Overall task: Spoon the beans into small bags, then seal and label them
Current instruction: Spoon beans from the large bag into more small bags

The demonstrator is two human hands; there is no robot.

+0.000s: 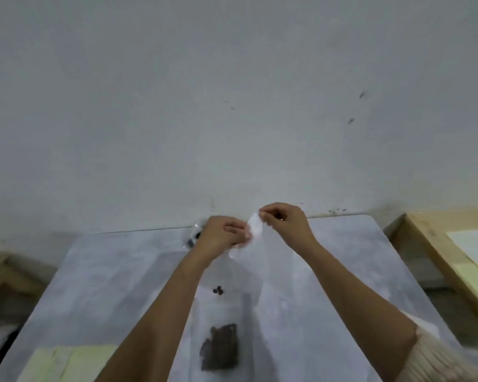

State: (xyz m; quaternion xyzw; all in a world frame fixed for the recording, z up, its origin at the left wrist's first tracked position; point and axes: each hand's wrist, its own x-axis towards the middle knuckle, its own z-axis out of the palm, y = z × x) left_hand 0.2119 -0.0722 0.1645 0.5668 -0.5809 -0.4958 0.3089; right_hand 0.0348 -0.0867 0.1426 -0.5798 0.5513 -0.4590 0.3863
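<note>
- The left hand (pixel 224 234) is raised over the far half of the grey table (pixel 100 285), fingers curled in, pinching the top edge of a small clear bag (pixel 255 227)
- The right hand (pixel 283 219) sits just beside it and slightly higher, thumb and forefinger closed on the same top edge from the other side; the other fingers are bent loosely
- The bag hangs between the two hands, its upper part bunched and whitish, its lower part see-through and hard to trace against the table
- A few loose beans (pixel 218 290) show below the hands; I cannot tell whether they sit in the bottom of the held bag or on the table
- Nearer the person, between the forearms, a second bag (pixel 218 312) lies flat on the table with a dark heap of beans (pixel 221 346) in its near end
- A dark object (pixel 193 238) at the far table edge is mostly hidden behind the left hand
- A yellow-green sheet (pixel 66 359) lies at the near left corner
- A cream knitted sleeve (pixel 439 359) covers the right upper arm
- A wooden bench (pixel 420 232) stands to the right, and a pale wall (pixel 232 92) fills the background
</note>
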